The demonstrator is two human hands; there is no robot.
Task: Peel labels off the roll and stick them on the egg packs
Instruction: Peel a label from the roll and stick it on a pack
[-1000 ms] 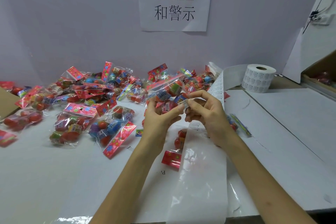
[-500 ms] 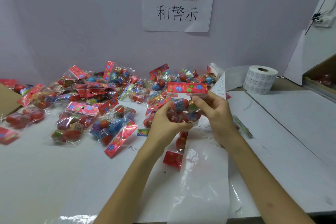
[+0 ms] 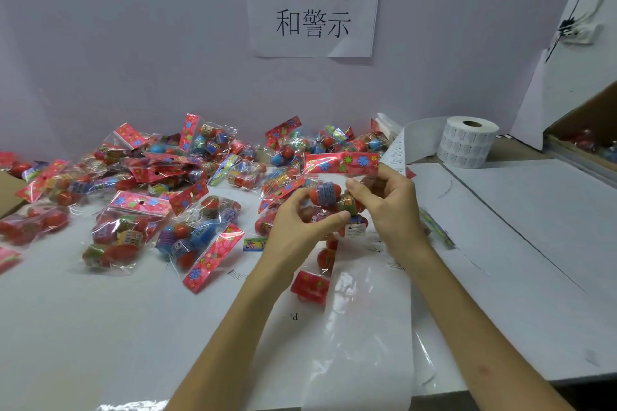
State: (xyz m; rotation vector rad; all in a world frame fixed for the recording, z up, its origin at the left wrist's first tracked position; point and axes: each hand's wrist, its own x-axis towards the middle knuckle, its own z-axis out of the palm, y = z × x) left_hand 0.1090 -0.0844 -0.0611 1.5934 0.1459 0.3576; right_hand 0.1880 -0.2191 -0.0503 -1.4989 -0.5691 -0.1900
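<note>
**Risk of a creased, lifting label**

Could wrinkle or lift at the corners if pressed over crinkly film and a curved egg. Could slip if loosened.

Held clear above the white table (image 3: 100,327), just before the heap of similar packs (image 3: 187,177): clear cellophane pack of red plastic eggs with red flowered header card (image 3: 340,163), small white printed label (image 3: 355,230) low on its front. Pinched by left grip (image 3: 300,230) and right grip (image 3: 394,210), fingers curled round the eggs. White label roll (image 3: 467,143) well apart, rear right.

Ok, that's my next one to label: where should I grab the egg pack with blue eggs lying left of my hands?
Pinch the egg pack by its flat red flowered header card, coming from the near side: the card points toward you, clear of the pile, while the egg end is lumpy cellophane.
</note>
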